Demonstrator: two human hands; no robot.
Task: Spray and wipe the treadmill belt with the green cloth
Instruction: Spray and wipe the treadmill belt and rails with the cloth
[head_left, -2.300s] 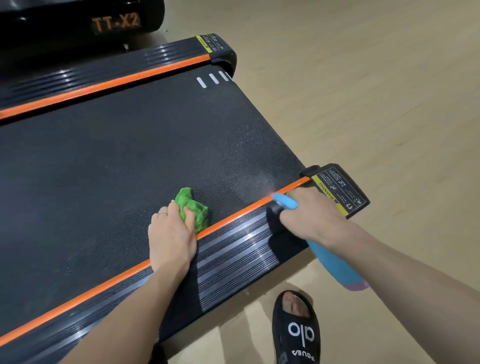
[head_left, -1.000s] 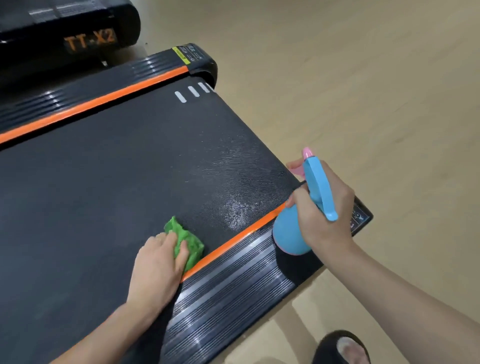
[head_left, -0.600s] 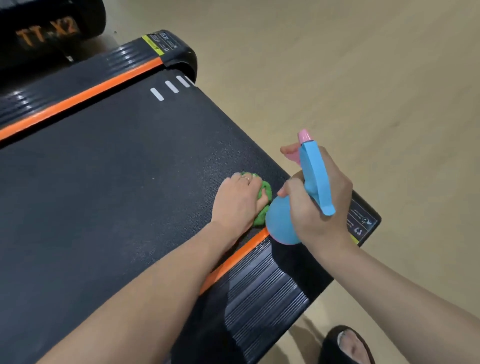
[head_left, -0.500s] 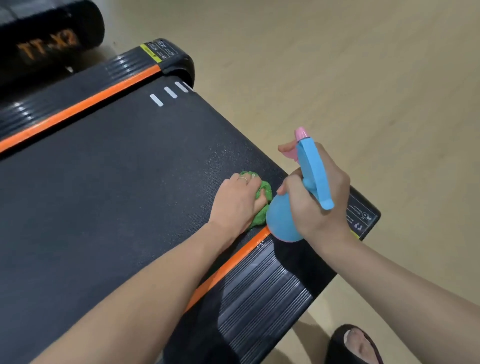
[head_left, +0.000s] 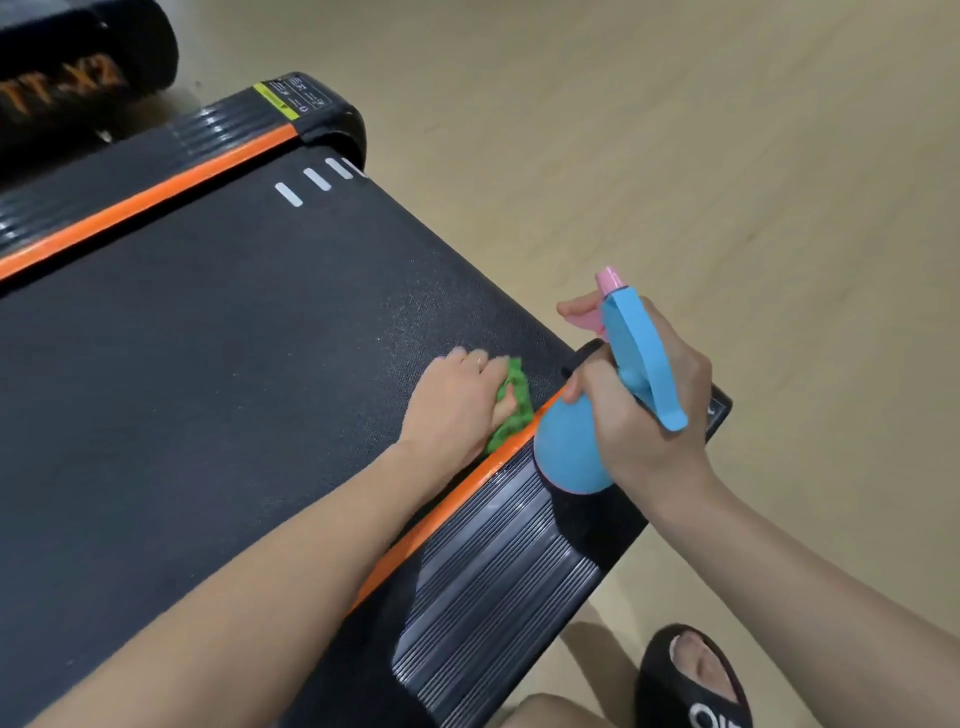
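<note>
We saw our left hand (head_left: 457, 400) lying palm down on the belt (head_left: 208, 364), near the middle of the frame, with its fingers curled over the cloth (head_left: 515, 410) and pressing it against the black surface. The cloth was bunched up, green, and showed only at the right side of the hand, just beside the orange strip (head_left: 467, 499) that ran along the belt's near edge. A thin ring showed on one finger.

Our right hand (head_left: 639, 410) was at centre right, wrapped around the neck of the bottle (head_left: 571, 452), with the forefinger stretched forward to the pink trigger. The bottle was blue, its round body hung above the ribbed side rail (head_left: 493, 582), and its pink nozzle pointed to the upper part of the frame. Whether the bottle touched the rail, we could not tell.

The belt filled the left half of the frame, with three white marks (head_left: 311, 182) near its far end at upper centre. A second orange strip ran along the far rail at upper left. The floor (head_left: 675, 130) was pale wood. A foot in a black slipper (head_left: 696, 680) stood at lower right.
</note>
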